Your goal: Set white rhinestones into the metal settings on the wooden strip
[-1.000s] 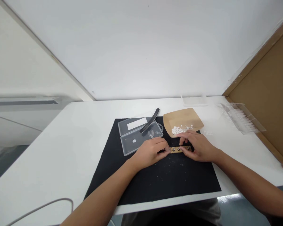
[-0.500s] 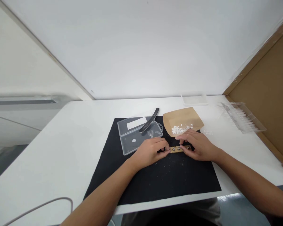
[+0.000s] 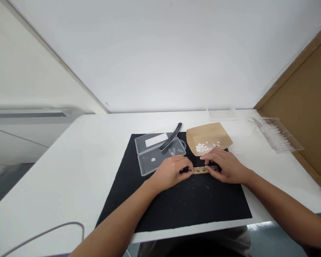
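Head: left hand, right hand hold one strip

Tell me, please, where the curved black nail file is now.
In the head view, the curved black nail file lies across the open clear plastic case on the black mat, just left of the brown paper sheet.

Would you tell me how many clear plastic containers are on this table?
3: an open case on the black mat, a shallow tray at the far edge, a long tray beside the cardboard.
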`<move>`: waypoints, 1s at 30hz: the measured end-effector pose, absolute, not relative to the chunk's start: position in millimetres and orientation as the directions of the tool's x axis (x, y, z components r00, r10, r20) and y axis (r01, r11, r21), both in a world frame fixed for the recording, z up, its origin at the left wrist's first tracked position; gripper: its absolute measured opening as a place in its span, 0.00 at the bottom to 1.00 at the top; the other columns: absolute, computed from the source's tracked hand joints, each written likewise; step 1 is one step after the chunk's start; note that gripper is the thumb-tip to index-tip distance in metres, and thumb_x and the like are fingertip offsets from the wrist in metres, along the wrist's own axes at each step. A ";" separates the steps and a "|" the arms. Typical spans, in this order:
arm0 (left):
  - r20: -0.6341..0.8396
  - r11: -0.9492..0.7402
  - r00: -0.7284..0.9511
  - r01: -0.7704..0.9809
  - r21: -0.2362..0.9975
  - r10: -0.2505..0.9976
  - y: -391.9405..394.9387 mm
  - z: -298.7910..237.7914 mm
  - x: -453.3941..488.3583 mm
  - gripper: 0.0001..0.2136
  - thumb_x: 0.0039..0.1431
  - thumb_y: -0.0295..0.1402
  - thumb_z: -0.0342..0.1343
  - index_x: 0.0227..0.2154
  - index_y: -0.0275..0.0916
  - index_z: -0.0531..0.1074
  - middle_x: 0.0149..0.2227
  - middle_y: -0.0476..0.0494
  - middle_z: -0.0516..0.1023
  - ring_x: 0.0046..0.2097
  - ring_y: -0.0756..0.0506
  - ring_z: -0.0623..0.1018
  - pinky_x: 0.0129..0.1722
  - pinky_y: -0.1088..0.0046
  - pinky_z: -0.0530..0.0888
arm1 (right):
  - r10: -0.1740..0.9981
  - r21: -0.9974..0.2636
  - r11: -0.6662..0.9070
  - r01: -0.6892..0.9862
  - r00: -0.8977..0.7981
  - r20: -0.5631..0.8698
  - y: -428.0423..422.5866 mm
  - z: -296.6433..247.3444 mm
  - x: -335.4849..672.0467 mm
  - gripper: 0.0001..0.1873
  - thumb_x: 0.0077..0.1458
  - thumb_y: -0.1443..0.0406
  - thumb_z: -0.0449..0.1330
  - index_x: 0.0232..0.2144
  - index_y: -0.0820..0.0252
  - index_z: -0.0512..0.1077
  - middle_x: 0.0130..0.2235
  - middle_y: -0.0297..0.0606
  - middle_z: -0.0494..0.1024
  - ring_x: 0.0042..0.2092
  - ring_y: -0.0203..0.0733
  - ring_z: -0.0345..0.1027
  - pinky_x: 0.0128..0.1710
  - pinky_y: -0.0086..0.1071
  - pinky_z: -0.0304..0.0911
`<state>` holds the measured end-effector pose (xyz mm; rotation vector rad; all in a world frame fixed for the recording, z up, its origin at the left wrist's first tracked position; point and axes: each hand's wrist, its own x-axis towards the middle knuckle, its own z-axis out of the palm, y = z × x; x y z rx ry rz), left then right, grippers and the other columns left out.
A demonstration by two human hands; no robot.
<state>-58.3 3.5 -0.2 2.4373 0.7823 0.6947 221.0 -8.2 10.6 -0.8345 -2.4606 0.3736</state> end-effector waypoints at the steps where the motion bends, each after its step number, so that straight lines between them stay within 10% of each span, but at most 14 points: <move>1: 0.312 -0.717 0.707 0.387 0.580 0.634 3.5 -0.1 -58.4 0.05 0.70 0.33 0.58 0.38 0.40 0.76 0.36 0.46 0.81 0.34 0.49 0.75 0.36 0.74 0.71 | 0.628 -0.407 0.773 0.487 -0.680 0.378 -8.1 10.4 221.0 0.20 0.66 0.67 0.60 0.58 0.54 0.65 0.42 0.37 0.78 0.45 0.44 0.72 0.44 0.39 0.70; 30: 0.267 -0.665 0.682 0.423 0.615 0.681 3.5 -0.5 -57.3 0.06 0.69 0.35 0.60 0.38 0.40 0.78 0.34 0.46 0.80 0.34 0.48 0.75 0.36 0.72 0.71 | 0.580 -0.297 0.814 0.499 -0.672 0.461 -11.5 13.2 219.1 0.19 0.63 0.67 0.62 0.55 0.51 0.72 0.47 0.42 0.76 0.48 0.47 0.71 0.47 0.43 0.71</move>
